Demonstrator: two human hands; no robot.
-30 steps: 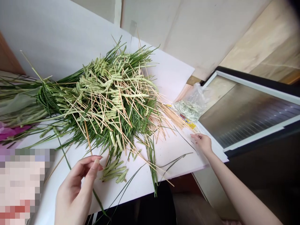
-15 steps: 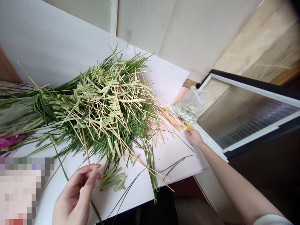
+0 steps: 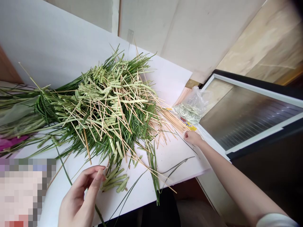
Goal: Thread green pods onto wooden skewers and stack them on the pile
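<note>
My left hand (image 3: 82,192) is at the lower left, thumb and forefinger pinched together. What lies between the fingertips, if anything, is too small to name. Just beyond them is a small pile of cut green stem pieces (image 3: 115,179). My right hand (image 3: 193,137) is closed near the ends of a bundle of thin wooden sticks (image 3: 175,119). Its fingertips face away, so what it grips is hidden. Between the hands and farther back rises a heap of long green stalks (image 3: 132,116), with pale stem pieces and many sticks strewn on top.
A clear plastic bag (image 3: 193,104) of thin pale-green pieces stands at the right, beside a framed glass panel (image 3: 251,116). White sheeting (image 3: 180,170) covers the table. Loose green leaves (image 3: 176,164) lie near its front edge. Bundled stalks (image 3: 21,123) extend left.
My right hand has shifted slightly left and down, away from the yellow label. My left hand has moved a little to the right, still pinched. The heap looks the same.
</note>
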